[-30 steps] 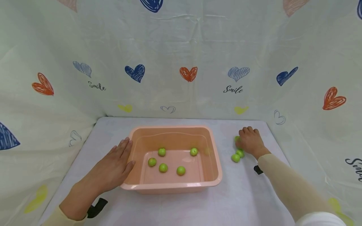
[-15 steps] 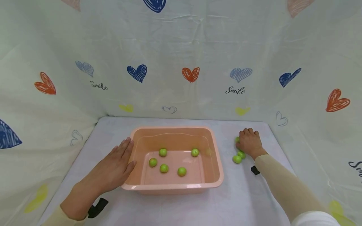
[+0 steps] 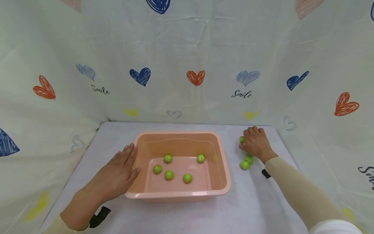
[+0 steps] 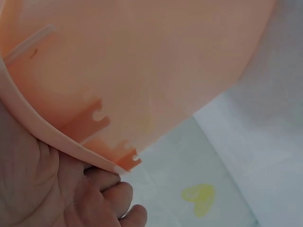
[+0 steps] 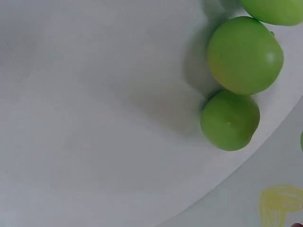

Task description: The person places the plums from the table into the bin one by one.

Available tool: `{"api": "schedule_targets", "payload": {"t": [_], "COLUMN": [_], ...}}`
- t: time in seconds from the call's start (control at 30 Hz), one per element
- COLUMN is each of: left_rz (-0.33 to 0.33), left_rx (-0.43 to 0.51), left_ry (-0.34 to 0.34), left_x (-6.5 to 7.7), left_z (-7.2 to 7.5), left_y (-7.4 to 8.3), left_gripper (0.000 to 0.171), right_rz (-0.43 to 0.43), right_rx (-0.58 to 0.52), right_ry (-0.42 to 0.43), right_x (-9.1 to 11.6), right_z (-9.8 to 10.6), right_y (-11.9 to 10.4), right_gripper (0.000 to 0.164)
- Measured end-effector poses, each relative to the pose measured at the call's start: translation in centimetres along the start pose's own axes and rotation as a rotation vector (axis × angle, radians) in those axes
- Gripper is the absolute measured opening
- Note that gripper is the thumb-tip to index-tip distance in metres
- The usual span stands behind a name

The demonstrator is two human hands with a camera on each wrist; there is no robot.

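Observation:
A pink plastic basin (image 3: 178, 194) sits on the table, holding several small round green fruits (image 3: 187, 178). My left hand (image 3: 115, 174) rests flat along its left side with straight fingers; the left wrist view shows the palm and fingers against the basin rim (image 4: 66, 145). Right of the basin, my right hand (image 3: 257, 143) has curled fingers with a green fruit (image 3: 242, 139) between thumb and fingers, partly hidden by them. Under its wrist more green fruits (image 3: 244, 165) lie on the cloth. In the right wrist view they form a touching row, including one green fruit (image 5: 230, 120).
A white cloth covers the table (image 3: 233, 211). Behind and beside it hangs a pale sheet printed with hearts, such as a red heart (image 3: 195, 78). The table's far edge (image 3: 187, 123) lies just beyond the basin.
My right hand has shifted slightly away from me and left, and the green fruit at its fingers has moved with it. My left hand and the basin stay in place.

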State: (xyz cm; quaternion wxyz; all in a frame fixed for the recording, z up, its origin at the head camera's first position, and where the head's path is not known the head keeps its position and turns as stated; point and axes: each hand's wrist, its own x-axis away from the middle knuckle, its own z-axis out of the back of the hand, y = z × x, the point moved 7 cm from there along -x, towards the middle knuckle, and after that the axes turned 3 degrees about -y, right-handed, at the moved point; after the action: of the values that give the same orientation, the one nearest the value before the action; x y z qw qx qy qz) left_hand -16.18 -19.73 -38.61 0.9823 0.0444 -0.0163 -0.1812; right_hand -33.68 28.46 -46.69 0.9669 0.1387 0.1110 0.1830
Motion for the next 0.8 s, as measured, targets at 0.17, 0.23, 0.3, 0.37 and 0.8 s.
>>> {"api": "schedule_targets", "payload": {"t": [0.17, 0.23, 0.3, 0.37, 0.8], "left_rz": [-0.004, -0.004, 0.001, 0.009, 0.008], "left_rx": [-0.014, -0.014, -0.009, -0.006, -0.008], "left_ry": [-0.002, -0.005, -0.011, -0.02, -0.02], "left_x": [0.1, 0.1, 0.2, 0.2, 0.1], "left_z": [0.0, 0.0, 0.0, -0.1, -0.2], "left_y": [-0.1, -0.1, -0.2, -0.3, -0.2], "left_gripper": [0.073, 0.073, 0.074, 0.076, 0.076], "right_rz": [0.035, 0.056, 0.084, 0.114, 0.221], "right_rx": [0.02, 0.019, 0.011, -0.004, -0.113], "right_ry": [0.074, 0.136, 0.206, 0.273, 0.38], "right_x": [-0.2, -0.2, -0.3, -0.3, -1.5], "right_z": [1.4, 2.1, 2.8, 3.6, 10.3], "right_y": [-0.5, -0.7, -1.0, -1.3, -3.4], "right_gripper": [0.043, 0.042, 0.041, 0.04, 0.037]}}
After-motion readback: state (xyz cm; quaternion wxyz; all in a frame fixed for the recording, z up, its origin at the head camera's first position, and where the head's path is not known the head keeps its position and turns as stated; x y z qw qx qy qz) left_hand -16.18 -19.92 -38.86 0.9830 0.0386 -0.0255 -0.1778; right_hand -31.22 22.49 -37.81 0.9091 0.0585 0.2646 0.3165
